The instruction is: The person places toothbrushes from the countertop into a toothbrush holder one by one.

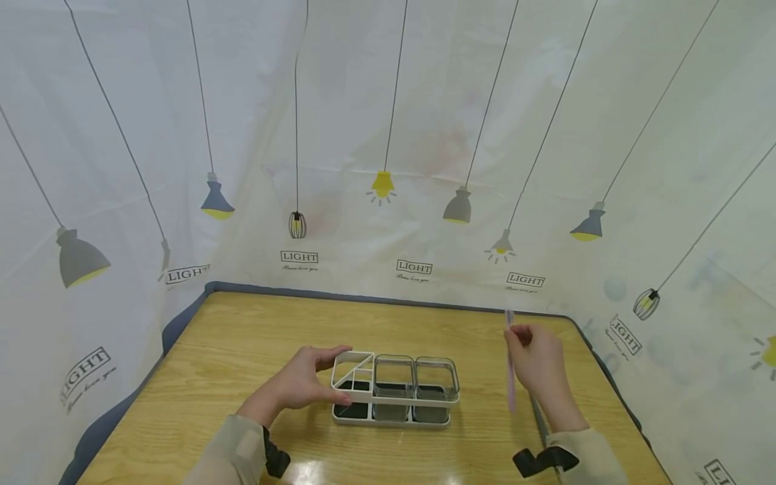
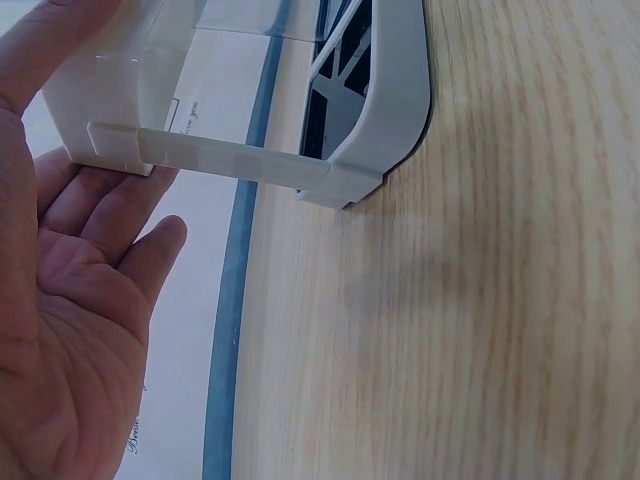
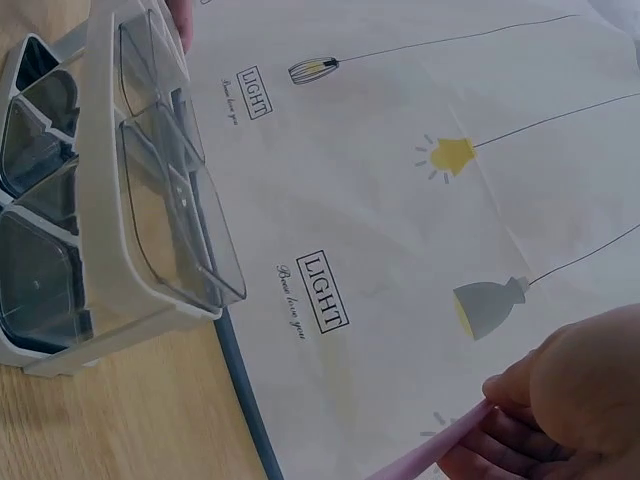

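Observation:
A white toothbrush holder (image 1: 397,399) with two clear cups (image 1: 394,376) in its right part stands on the table. At its left end, the top rim has slanted dividers. My left hand (image 1: 298,378) grips that end, thumb at the front and fingers behind; the left wrist view shows the fingers around the upper tier (image 2: 105,130). To the right of the holder, my right hand (image 1: 541,358) pinches a pink toothbrush (image 1: 511,384) near its upper end, held roughly upright. In the right wrist view only part of its pink handle (image 3: 430,445) shows.
A long thin grey item (image 1: 538,419) lies on the wooden table (image 1: 273,323), partly under my right forearm. Behind the table's blue edge (image 1: 364,296) hangs a white sheet (image 1: 339,135) printed with lamps.

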The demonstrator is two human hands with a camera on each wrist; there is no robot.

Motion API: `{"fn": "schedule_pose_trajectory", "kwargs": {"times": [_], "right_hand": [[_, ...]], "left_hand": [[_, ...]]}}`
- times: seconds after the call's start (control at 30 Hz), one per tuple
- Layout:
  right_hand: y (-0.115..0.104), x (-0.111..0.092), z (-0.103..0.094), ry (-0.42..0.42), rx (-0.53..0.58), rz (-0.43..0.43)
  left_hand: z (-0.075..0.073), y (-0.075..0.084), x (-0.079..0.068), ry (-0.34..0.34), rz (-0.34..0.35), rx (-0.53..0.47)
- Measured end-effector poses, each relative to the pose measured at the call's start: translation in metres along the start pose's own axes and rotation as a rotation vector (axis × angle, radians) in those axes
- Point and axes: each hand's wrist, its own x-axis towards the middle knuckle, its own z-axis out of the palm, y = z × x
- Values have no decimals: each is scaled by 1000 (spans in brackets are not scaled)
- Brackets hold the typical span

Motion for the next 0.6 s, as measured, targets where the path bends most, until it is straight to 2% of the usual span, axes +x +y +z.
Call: {"fn": "schedule_pose_trajectory", "kwargs": {"times": [0.3,0.6], "right_hand": [[-24,3,-6,97,63,-58],[-45,3,-8,141,89,-49]], "left_hand": [[0,-1,1,3,4,-1],[0,-2,1,6,3,4]]}}
